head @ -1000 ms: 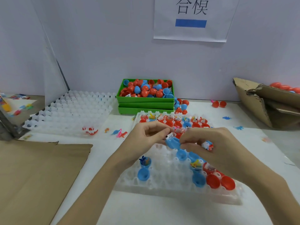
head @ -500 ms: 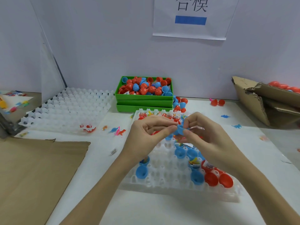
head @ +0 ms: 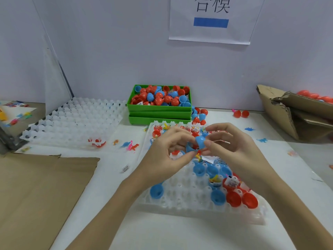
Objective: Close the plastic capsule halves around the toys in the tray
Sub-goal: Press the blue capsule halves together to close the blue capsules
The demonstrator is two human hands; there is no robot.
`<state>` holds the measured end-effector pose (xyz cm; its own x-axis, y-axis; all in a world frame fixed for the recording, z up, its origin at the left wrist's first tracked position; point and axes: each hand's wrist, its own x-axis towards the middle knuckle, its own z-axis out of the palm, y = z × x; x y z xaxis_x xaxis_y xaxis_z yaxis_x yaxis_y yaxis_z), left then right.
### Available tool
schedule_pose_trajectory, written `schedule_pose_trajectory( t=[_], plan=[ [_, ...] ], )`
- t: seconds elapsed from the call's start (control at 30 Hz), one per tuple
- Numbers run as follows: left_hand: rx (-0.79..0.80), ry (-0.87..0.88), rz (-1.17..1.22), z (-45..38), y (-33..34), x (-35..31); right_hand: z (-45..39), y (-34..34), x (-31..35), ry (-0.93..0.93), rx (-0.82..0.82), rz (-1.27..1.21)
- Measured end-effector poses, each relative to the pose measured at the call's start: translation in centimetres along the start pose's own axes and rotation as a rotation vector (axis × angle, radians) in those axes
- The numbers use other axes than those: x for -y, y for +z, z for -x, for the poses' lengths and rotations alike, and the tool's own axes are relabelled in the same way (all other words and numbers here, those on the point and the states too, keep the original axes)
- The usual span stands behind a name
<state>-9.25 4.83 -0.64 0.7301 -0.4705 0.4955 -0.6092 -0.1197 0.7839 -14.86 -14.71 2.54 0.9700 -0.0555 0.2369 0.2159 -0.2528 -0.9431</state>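
Both hands have parted slightly since half a second ago: right hand [head: 239,150] pinches a blue capsule half [head: 200,141] at its fingertips, left hand [head: 169,154] curls round another blue half [head: 190,147], above the white tray [head: 180,201]. Tray cells hold open blue and red halves, some with toys. At the table's back edge, green box [head: 159,107] holds mixed red and blue capsule pieces.

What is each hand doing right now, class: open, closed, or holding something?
Left hand: pinching the lower blue capsule half.
Right hand: pinching the upper blue capsule half.
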Motion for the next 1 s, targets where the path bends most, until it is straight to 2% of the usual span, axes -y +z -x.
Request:
schedule_pose_trajectory(
  t=[0.17,0.4,0.73,0.87,1.0],
  plan=[
    [-0.073,0.064,-0.036,0.1,0.4,0.0,0.1,0.6,-0.4,-0.108,-0.034,0.074],
    [-0.186,-0.022,0.085,0.0,0.3,-0.7,0.4,1.2,-0.7,-0.172,-0.079,0.037],
    [-0.025,-0.091,0.216,-0.3,-1.6,-0.7,0.7,1.9,-0.5,-0.21,-0.074,0.017],
    [-0.073,-0.099,0.186,-0.2,-1.4,-0.8,0.7,1.8,-0.4,-0.202,-0.061,0.039],
    [-0.089,-0.124,0.253,-0.3,-1.5,-1.2,0.9,1.5,-0.2,-0.216,-0.045,0.08]
  ],
)
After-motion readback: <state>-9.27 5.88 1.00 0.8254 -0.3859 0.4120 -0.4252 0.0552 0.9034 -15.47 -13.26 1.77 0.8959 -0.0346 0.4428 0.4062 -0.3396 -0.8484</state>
